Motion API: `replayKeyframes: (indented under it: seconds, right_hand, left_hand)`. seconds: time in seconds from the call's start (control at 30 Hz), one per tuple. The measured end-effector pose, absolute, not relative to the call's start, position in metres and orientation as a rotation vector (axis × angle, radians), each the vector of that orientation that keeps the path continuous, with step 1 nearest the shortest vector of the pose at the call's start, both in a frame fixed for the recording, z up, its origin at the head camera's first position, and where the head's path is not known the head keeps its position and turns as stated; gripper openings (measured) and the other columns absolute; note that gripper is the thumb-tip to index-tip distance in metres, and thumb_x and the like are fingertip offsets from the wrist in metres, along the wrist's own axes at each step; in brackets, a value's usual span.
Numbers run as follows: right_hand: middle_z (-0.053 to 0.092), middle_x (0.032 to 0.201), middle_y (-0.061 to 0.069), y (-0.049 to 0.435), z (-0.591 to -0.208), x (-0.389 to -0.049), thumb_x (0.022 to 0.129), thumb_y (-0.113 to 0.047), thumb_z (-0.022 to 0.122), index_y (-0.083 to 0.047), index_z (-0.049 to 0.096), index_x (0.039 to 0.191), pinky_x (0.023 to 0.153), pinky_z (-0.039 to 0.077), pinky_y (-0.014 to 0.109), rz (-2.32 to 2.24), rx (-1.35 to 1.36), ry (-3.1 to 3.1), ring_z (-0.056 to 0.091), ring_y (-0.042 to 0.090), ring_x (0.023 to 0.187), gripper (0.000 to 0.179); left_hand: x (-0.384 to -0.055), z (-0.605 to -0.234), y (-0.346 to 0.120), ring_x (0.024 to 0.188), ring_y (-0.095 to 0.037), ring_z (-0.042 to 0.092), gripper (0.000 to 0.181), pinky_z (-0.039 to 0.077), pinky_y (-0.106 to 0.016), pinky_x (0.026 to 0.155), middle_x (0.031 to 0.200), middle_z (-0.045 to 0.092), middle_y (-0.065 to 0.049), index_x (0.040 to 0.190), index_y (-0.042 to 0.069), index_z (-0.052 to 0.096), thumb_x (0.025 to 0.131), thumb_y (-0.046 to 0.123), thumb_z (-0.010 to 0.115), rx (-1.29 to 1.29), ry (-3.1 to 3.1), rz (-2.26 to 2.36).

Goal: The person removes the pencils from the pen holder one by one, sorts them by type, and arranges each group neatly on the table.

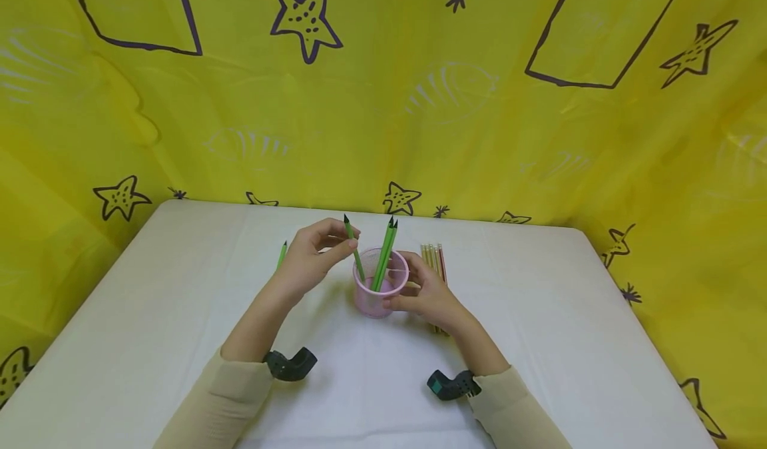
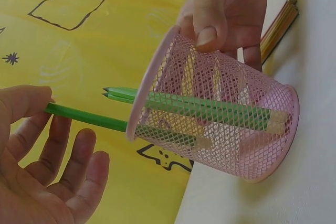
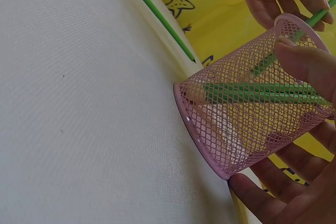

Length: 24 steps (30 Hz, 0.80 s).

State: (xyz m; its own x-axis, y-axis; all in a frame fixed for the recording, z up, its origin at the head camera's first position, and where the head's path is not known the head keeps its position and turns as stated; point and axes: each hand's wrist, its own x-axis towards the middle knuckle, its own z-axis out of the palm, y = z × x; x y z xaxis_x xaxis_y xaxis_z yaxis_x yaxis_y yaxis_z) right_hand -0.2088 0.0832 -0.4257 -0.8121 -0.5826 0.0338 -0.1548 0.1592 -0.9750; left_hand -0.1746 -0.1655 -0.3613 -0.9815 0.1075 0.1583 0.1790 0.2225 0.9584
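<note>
A pink mesh pencil cup (image 1: 373,306) stands upright on the white table. My right hand (image 1: 433,296) grips it from the right, thumb near the rim in the right wrist view. Between thumb and fingers of my left hand (image 1: 310,254) a green pencil (image 2: 89,118) is pinched near its dark tip. Its lower end is inside the cup, hanging above the bottom in the left wrist view. Two more green pencils (image 1: 384,257) lean together in the cup, tips up. Another green pencil (image 3: 165,24) lies on the table, left of the cup and partly hidden by my left hand in the head view.
A row of several gold and red pencils (image 1: 441,262) lies to the right of the cup, partly behind my right hand. The white table (image 1: 150,302) ends at a yellow curtain (image 1: 359,116) with drawn starfish. Dark wrist cameras (image 1: 290,365) sit on both wrists.
</note>
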Motion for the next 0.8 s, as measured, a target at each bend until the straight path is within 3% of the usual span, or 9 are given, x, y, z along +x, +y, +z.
replayKeyframes:
  seconds: [0.8]
  right_hand:
    - [0.051,0.144,0.010,0.083,-0.426,-0.209,0.075,-0.001,0.083,-0.015,0.045,0.142,0.107,0.047,0.051,-1.710,-0.719,2.082,0.050,0.037,0.132,0.079]
  left_hand:
    - [-0.159,-0.339,-0.179,0.109,-0.024,0.064,0.017,0.058,-0.033,0.092,0.113,0.067,-0.008,0.112,0.003,0.064,0.097,0.012,0.066,-0.355,-2.205,-2.048]
